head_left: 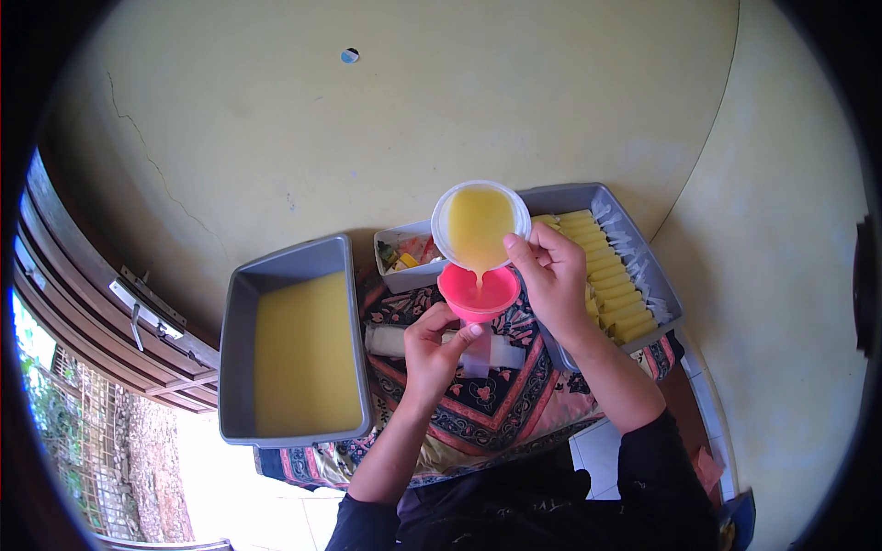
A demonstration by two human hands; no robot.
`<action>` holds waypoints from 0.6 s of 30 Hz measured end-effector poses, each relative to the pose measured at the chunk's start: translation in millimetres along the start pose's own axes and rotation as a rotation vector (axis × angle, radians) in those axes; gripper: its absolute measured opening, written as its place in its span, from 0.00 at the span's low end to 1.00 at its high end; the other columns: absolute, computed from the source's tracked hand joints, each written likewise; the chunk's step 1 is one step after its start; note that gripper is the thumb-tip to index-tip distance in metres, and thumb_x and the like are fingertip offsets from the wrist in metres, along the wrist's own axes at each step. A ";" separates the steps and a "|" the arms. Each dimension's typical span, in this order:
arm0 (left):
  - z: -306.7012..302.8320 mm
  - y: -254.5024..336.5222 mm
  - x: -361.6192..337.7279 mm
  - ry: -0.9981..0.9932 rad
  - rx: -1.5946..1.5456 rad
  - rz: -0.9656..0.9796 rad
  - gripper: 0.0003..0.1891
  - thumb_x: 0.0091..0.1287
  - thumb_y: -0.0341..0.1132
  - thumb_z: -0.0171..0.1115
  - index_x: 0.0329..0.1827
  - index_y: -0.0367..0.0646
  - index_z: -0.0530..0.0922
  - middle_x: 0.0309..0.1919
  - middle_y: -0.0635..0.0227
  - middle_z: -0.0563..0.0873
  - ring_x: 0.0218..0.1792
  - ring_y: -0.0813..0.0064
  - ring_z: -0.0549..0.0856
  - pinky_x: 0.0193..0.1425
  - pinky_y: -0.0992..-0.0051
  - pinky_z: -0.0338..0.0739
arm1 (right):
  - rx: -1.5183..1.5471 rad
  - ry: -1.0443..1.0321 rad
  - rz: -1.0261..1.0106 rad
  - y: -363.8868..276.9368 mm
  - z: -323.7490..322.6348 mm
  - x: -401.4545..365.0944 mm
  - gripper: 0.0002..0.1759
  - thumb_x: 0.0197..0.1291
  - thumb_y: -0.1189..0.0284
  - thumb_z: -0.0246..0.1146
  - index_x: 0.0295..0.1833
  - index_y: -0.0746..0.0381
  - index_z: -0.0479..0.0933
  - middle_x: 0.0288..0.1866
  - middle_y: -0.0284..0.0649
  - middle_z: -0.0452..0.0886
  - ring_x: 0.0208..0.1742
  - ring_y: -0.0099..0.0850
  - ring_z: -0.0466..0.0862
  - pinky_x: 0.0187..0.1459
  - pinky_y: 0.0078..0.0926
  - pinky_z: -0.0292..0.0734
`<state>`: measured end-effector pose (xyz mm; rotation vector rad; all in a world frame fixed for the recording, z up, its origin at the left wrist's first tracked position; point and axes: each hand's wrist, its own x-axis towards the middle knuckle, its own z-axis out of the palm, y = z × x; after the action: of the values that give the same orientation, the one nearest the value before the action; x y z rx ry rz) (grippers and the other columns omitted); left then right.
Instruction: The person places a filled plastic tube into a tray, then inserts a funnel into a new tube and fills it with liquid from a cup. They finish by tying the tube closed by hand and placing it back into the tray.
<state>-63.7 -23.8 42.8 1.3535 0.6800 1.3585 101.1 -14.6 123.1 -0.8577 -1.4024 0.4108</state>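
My right hand (554, 271) grips a white cup (442, 223) by its rim and tilts it. Yellow liquid (480, 225) runs from the cup into a pink funnel (478, 298) just below. Around the neck of that funnel, my left hand (435, 349) is closed. A clear plastic bag (477, 356) hangs under the funnel, its top hidden by my fingers. Whether liquid is in the bag is too faint to tell.
A grey tub (367, 404) of yellow liquid stands at the left. Another grey tub (663, 275) at the right holds several filled yellow bags. Between them sits a small white box (413, 278). Patterned cloth (487, 427) covers the table, against a wall (551, 92).
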 end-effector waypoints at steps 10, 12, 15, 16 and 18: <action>-0.3 5.3 0.5 0.000 -0.025 0.018 0.08 0.59 0.24 0.70 0.41 0.32 0.84 0.35 0.67 0.83 0.39 0.78 0.81 0.48 0.78 0.75 | 0.039 -0.020 -0.011 -4.5 0.6 1.4 0.21 0.68 0.75 0.61 0.23 0.63 0.61 0.19 0.24 0.60 0.23 0.11 0.57 0.22 0.17 0.53; -0.4 7.8 0.8 -0.004 -0.016 0.016 0.08 0.59 0.24 0.70 0.41 0.32 0.84 0.35 0.67 0.83 0.39 0.79 0.81 0.48 0.78 0.75 | 0.046 -0.018 -0.010 -6.0 0.6 1.8 0.21 0.68 0.75 0.61 0.23 0.63 0.61 0.19 0.24 0.60 0.23 0.11 0.58 0.22 0.17 0.53; 0.0 9.9 0.6 0.003 -0.027 0.015 0.08 0.59 0.24 0.70 0.41 0.33 0.84 0.36 0.68 0.83 0.39 0.79 0.81 0.48 0.78 0.75 | 0.040 -0.021 -0.017 -7.3 0.6 1.5 0.21 0.68 0.75 0.61 0.23 0.63 0.61 0.19 0.24 0.61 0.23 0.11 0.58 0.22 0.17 0.53; 0.1 10.4 0.5 0.003 -0.027 0.014 0.08 0.59 0.24 0.70 0.41 0.33 0.84 0.36 0.68 0.83 0.39 0.79 0.81 0.48 0.78 0.75 | 0.048 -0.023 -0.011 -7.1 1.0 1.3 0.21 0.67 0.75 0.62 0.23 0.63 0.62 0.19 0.24 0.61 0.23 0.11 0.58 0.23 0.17 0.54; 0.0 10.9 0.5 0.007 -0.035 0.011 0.08 0.59 0.24 0.70 0.41 0.33 0.84 0.36 0.68 0.82 0.39 0.79 0.81 0.47 0.78 0.75 | 0.056 -0.026 -0.005 -7.2 1.6 1.5 0.21 0.67 0.75 0.62 0.23 0.63 0.62 0.19 0.24 0.61 0.23 0.12 0.58 0.23 0.17 0.54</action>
<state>-66.6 -26.4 53.0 1.3271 0.6519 1.3781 98.2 -17.7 129.3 -0.8056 -1.4102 0.4562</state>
